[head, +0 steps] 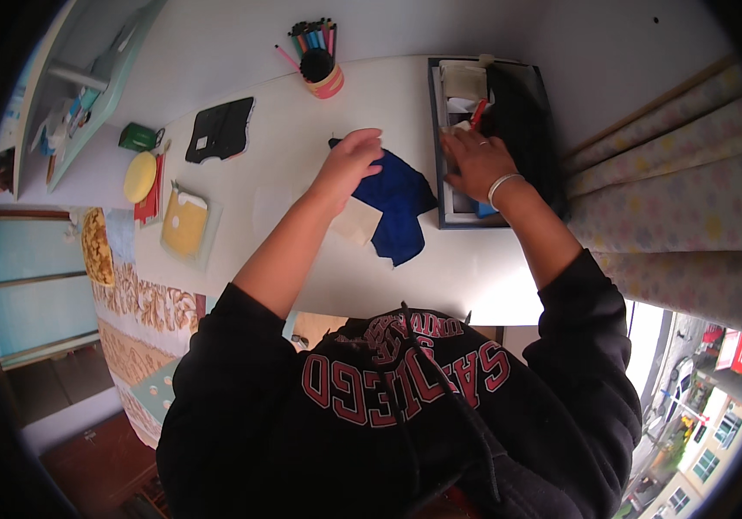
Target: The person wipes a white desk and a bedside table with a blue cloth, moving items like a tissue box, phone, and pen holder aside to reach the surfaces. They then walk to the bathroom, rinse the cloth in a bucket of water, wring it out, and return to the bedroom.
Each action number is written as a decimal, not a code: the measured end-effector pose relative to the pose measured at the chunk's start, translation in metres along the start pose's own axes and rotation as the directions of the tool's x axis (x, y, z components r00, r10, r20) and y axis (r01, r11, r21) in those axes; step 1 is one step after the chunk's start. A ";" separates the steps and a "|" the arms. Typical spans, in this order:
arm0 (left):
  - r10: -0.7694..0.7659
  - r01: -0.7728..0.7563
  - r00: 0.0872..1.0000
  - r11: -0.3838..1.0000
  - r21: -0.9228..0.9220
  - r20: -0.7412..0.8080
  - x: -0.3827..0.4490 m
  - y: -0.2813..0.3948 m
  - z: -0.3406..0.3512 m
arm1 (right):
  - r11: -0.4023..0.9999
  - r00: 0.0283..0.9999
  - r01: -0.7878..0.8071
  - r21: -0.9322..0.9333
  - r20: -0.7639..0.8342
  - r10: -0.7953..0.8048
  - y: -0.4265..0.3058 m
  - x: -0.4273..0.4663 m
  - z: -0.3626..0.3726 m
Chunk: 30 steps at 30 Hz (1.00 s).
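Note:
A dark blue piece of fabric (403, 207) lies on the white table in front of me, over a cream-coloured sheet (359, 220). My left hand (353, 162) is above the fabric's upper left part, fingers bent; whether it grips anything is not clear. My right hand (480, 159), with a ring and a bracelet, reaches into a dark-rimmed box (436, 130). Its fingers are over the box's left part, near a small pale item, and their tips are partly hidden. A red object (478, 113) stands just beyond them. Black material (526, 130) fills the box's right side.
A cup of coloured pens (324, 83) stands at the back. On the left are a flat black piece (220, 130), a yellow packet (185, 224), a yellow oval object (141, 177) and a green box (138, 137). A curtain (682, 201) hangs at right, beside the window.

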<state>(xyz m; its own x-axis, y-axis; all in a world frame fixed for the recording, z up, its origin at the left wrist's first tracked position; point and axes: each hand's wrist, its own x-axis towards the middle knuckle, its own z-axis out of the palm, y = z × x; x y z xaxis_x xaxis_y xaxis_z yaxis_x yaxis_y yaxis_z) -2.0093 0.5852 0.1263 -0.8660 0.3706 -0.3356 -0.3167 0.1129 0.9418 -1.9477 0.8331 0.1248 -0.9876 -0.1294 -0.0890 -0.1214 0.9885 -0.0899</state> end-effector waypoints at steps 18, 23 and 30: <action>0.306 0.177 0.915 0.278 0.944 -0.262 -0.080 -0.118 -0.164 | 0.969 0.987 0.132 0.207 -0.120 -0.109 -0.158 0.004 0.049; 0.275 0.160 0.926 0.336 0.928 -0.259 -0.092 -0.119 -0.175 | 0.950 0.938 0.209 0.230 -0.322 -0.129 -0.155 0.014 0.052; 0.210 0.427 0.835 0.336 0.840 -0.508 -0.074 -0.099 -0.193 | 0.746 0.739 0.666 0.029 -0.164 -0.653 -0.206 0.064 0.081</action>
<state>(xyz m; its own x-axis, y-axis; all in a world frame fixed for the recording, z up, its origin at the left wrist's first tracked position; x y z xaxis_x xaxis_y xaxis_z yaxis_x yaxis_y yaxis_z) -1.9891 0.3684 0.0542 -0.9864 -0.1354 -0.0928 -0.1511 0.9701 0.1897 -1.9776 0.6144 0.0575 -0.6671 -0.7286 0.1553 -0.7449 0.6488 -0.1555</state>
